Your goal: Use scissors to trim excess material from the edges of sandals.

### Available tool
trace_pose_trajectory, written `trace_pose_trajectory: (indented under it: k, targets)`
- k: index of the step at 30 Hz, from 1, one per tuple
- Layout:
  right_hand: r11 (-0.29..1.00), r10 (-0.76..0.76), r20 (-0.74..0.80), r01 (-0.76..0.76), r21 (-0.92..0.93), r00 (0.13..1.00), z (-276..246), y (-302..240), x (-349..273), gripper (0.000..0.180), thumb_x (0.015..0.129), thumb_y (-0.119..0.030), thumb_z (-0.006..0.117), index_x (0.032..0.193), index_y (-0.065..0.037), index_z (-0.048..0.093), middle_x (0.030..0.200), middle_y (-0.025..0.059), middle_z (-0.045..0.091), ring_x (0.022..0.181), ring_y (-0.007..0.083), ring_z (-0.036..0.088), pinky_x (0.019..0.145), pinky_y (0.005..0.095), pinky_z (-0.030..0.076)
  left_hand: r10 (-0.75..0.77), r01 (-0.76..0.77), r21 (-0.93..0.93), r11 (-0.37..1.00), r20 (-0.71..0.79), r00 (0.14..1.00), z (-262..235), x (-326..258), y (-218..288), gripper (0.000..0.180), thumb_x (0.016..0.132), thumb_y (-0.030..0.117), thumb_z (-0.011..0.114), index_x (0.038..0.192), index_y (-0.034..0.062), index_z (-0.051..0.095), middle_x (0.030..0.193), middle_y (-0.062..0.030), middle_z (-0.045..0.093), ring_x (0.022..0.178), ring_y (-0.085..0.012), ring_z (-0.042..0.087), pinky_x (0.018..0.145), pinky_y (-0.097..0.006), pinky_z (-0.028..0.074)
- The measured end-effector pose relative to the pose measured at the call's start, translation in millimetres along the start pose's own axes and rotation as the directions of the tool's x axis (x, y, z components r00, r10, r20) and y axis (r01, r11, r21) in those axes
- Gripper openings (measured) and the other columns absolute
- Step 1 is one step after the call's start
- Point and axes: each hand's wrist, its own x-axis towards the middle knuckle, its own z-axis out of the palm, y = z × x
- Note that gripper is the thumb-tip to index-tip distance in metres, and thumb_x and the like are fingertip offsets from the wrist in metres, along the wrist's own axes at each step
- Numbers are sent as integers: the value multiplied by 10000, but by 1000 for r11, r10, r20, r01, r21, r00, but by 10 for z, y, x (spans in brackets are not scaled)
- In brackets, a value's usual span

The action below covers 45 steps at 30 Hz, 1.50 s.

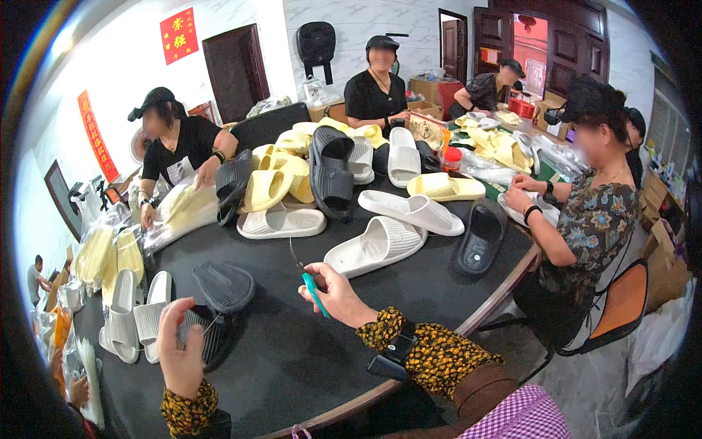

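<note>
My right hand (336,296) is closed around a small teal-handled tool (316,295) with a thin dark tip, above the black table. My left hand (183,347) is raised nearer the front edge, thumb and curled fingers apart. Close to its thumb runs a thin pale strand; whether the hand holds it is unclear. Just beyond the left hand lies a dark grey slipper (224,285), ribbed face up, partly over another dark slipper (210,344). Left of that hand rest two light grey slippers (123,314). A white slipper (376,245) lies beyond my right hand.
A heap of yellow, white and dark slippers (292,179) covers the table's middle. A dark slipper (482,238) lies near the right edge. Co-workers (183,139) sit around, one (592,197) close on the right. Bagged yellow slippers (102,260) are at left.
</note>
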Motion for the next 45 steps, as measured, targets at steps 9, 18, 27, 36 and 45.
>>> trace_pose_trajectory:
  k: [9,18,27,36,45]
  targets:
    - [1000,-26,-13,26,9,1000,28,27,5,396,860,-124,621,1175,11,424,788,18,555,570,49,504,502,189,419,325,-353,-82,932,-240,915,-456,153,910,475,856,314,559,1198,-2,466,1080,-194,559,1088,-299,515,979,-464,352]
    - [998,-1,-37,-2,-60,999,4,23,-11,390,858,-130,624,1166,14,433,746,13,550,553,51,501,490,196,412,598,-595,49,802,-61,800,-839,323,1333,327,862,331,510,971,30,572,929,-141,570,932,-250,549,914,-489,396]
    - [998,-17,-19,16,-63,1000,48,-8,7,377,863,-128,612,1168,6,435,742,13,556,533,60,499,473,202,405,499,-505,25,863,-211,841,-1111,-95,725,320,863,324,507,964,28,573,918,-139,571,925,-249,551,914,-486,398]
    - [997,-33,-18,32,-65,999,3,36,6,375,859,-128,613,1159,12,437,756,19,556,554,59,504,485,203,413,429,-462,-6,887,-357,830,-783,170,1087,312,864,315,504,955,25,574,906,-137,572,917,-246,553,914,-482,400]
    - [998,-3,-12,2,-56,1000,35,-23,-6,387,857,-149,621,1170,-2,446,775,25,564,560,58,515,473,199,413,342,-398,-4,918,-500,796,-484,376,1487,304,866,307,500,946,23,576,894,-134,573,909,-244,556,913,-478,402]
